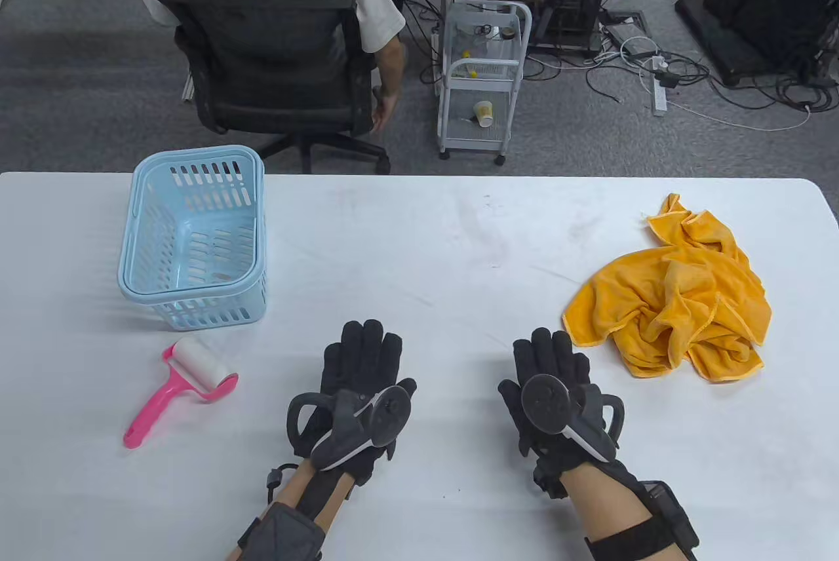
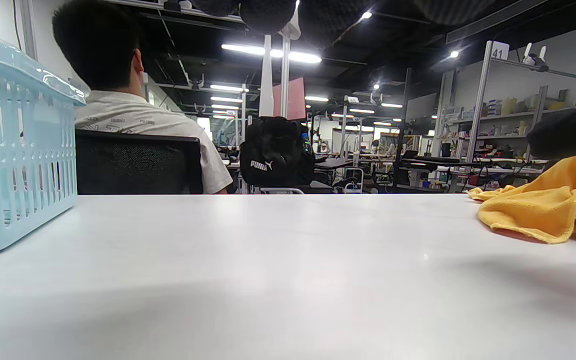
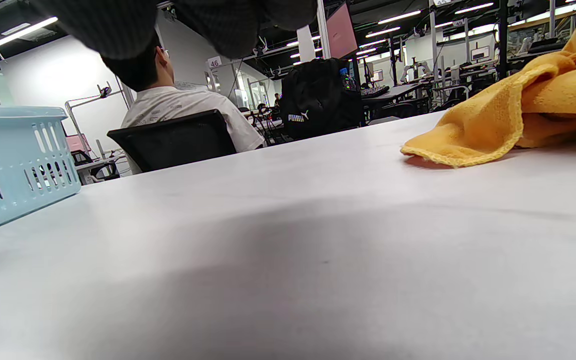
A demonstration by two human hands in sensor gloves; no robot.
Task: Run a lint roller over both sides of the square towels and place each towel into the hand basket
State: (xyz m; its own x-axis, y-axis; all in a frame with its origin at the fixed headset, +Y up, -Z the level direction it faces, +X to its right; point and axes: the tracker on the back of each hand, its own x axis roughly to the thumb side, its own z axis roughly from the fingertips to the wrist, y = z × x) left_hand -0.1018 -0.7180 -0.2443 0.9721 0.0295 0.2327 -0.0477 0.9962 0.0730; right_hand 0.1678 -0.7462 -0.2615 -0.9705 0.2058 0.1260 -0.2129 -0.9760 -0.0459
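- We see both hands, left hand (image 1: 359,369) and right hand (image 1: 549,377), flat on the desk (image 1: 419,246), fingers straight, holding nothing.
- Crumpled yellow towels (image 1: 675,299): far right.
- Blue hand basket (image 1: 195,240): far left; pink lint roller (image 1: 183,387) near it.

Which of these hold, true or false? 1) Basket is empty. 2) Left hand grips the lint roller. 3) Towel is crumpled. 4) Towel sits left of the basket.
1) True: nothing shows inside the blue basket.
2) False: the left hand lies flat on the table, fingers straight, apart from the pink lint roller.
3) True: the orange towel lies bunched beyond the right hand.
4) False: it is far to the basket's right.
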